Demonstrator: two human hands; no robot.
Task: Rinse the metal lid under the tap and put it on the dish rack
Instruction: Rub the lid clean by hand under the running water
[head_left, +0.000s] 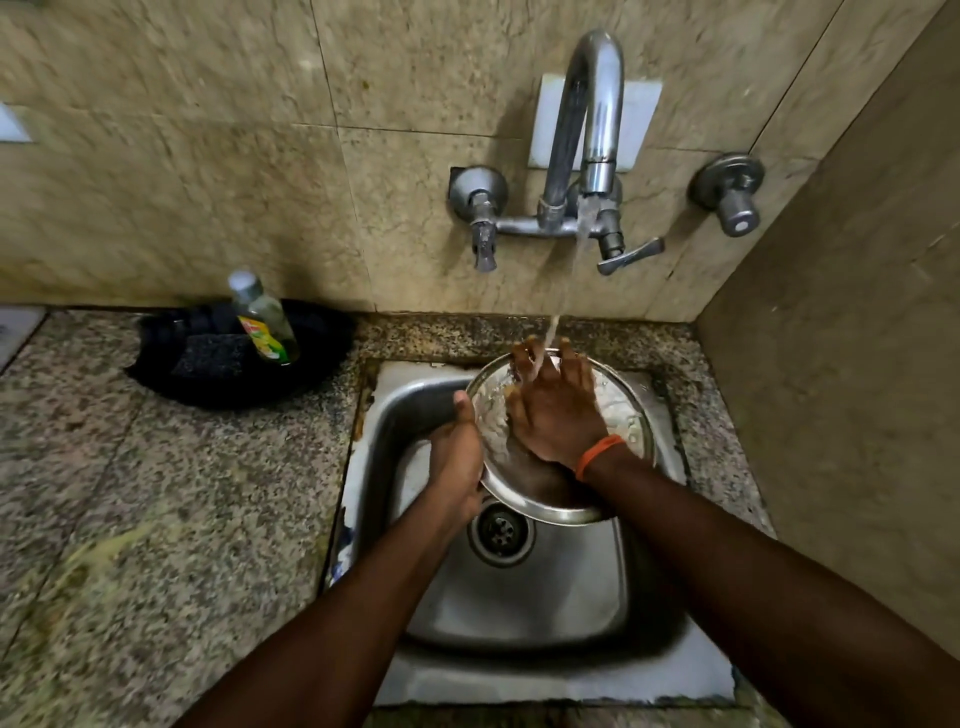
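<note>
A round metal lid (623, 415) is held tilted over the steel sink (519, 597), hollow side up. My left hand (457, 457) grips its left rim, thumb on top. My right hand (556, 405), with an orange band at the wrist, lies flat inside the lid with fingers spread. Water runs from the curved tap (597, 119) onto my right fingers and the lid's far edge. No dish rack is in view.
A black tray (322, 364) on the granite counter at the left holds a scrub pad (213, 356) and a bottle of dish liquid (265, 322). Tap valves (480, 208) and a lever (631, 254) stick out from the tiled wall. A side wall stands close on the right.
</note>
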